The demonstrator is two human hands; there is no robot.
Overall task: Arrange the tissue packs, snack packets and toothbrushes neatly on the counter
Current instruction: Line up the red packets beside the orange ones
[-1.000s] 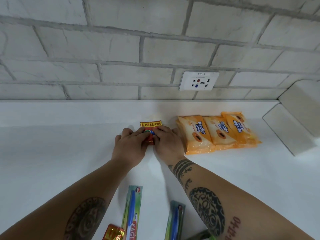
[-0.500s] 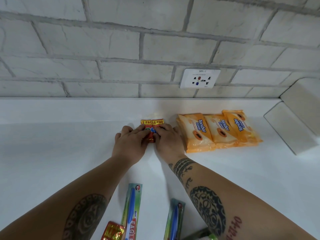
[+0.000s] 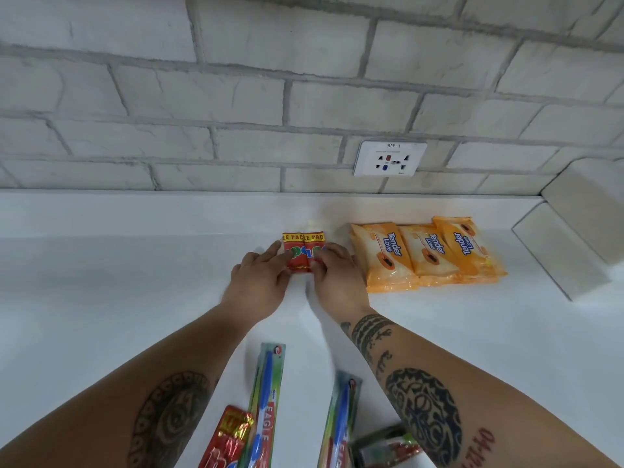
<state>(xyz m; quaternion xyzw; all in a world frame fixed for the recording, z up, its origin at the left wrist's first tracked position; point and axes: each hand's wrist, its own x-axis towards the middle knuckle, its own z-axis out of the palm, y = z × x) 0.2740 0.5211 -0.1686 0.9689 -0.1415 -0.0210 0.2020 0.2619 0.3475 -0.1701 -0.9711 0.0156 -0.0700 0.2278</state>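
Two red snack packets [image 3: 303, 252] lie side by side on the white counter [image 3: 118, 298], near the back wall. My left hand [image 3: 260, 282] touches the left packet's edge with straight fingers. My right hand [image 3: 337, 278] rests its fingertips on the right packet. Three orange tissue packs [image 3: 427, 253] sit in an overlapping row just right of my right hand. Two packaged toothbrushes [image 3: 266, 396] [image 3: 341, 417] lie lengthwise near the front, between my forearms. Another red snack packet [image 3: 228, 437] lies at the bottom edge, left of the toothbrushes.
A dark green and red packet [image 3: 385, 447] shows partly at the bottom, by my right forearm. A wall socket [image 3: 390, 158] sits on the white brick wall behind. A white block ledge [image 3: 570, 238] juts out at the right.
My fingers have slid back off the red packets, so both now show side by side. The hands stay at the packets.
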